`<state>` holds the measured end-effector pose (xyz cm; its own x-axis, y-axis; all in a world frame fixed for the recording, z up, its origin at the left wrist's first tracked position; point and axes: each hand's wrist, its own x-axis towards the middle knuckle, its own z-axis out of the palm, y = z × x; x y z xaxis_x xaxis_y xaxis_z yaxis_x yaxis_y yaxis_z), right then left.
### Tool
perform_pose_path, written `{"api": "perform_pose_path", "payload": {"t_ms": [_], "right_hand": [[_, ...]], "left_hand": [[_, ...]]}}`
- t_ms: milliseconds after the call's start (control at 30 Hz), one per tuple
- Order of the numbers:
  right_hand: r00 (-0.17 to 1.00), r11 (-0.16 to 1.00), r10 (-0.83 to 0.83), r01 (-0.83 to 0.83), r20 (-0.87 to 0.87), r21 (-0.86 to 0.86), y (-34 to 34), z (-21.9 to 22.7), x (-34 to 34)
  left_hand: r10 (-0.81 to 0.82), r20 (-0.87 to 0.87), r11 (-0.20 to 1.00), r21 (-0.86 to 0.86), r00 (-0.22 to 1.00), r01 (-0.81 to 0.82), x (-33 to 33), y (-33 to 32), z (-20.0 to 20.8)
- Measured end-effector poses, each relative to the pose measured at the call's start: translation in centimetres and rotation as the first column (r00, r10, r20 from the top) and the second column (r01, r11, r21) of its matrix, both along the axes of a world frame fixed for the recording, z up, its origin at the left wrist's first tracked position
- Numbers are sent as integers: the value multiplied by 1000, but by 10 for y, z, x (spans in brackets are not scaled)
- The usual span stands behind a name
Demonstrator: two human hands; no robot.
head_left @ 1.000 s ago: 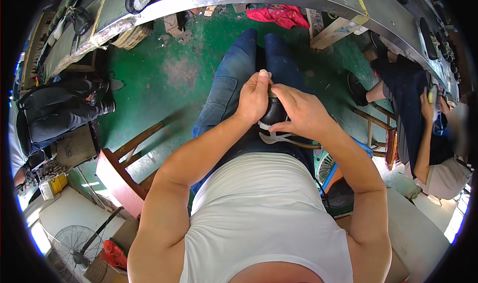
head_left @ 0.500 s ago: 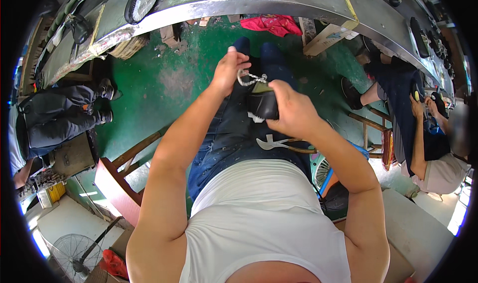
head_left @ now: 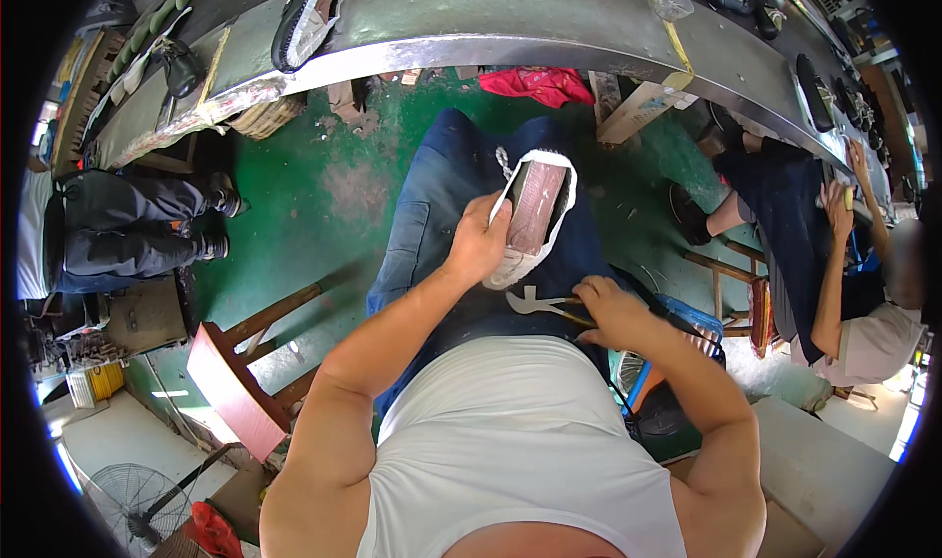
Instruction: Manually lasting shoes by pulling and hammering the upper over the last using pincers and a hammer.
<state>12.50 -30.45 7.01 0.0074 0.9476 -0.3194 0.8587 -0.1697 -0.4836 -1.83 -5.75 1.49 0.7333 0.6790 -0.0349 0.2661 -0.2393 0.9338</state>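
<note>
My left hand [head_left: 478, 242] is closed on the side of a shoe upper [head_left: 564, 205] stretched over a last. The shoe is held bottom up above my lap, showing a brown insole [head_left: 538, 210] inside a white folded rim. Part of a twisted light cord [head_left: 503, 161] shows beside its far end. A pair of pincers [head_left: 531, 303] with a pale metal head lies across my lap below the shoe. Over the handles is my right hand [head_left: 620, 313], thumb and fingers spread to either side of them. Whether its palm touches the handles is hidden.
A long metal-edged bench [head_left: 491, 53] curves across the far side, carrying an unfinished shoe [head_left: 309, 18] and a clear cup [head_left: 671, 2]. A wooden stool [head_left: 235, 386] is at left. One co-worker [head_left: 824, 254] sits at right; another person's legs [head_left: 137, 219] show at left.
The shoe has passed from my right hand to my left and now shows its bottom. My left hand has let go of the cord loop. My right hand has come down to the pincers.
</note>
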Motion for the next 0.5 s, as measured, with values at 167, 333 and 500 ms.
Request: {"api": "perform_pose_path", "payload": {"t_ms": [167,333,500], "right_hand": [[989,990,-121,114,-85,-85,-8,27,2],[797,849,-458,261,-394,-459,-3,43,8],[941,958,-242,193,-235,-212,24,41,11]], "left_hand": [[-231,-239,878,-468,943,97,-10,10,-5],[-383,-17,654,-712,924,258,-21,16,7],[-476,-164,822,-433,864,370,-39,-4,14]]}}
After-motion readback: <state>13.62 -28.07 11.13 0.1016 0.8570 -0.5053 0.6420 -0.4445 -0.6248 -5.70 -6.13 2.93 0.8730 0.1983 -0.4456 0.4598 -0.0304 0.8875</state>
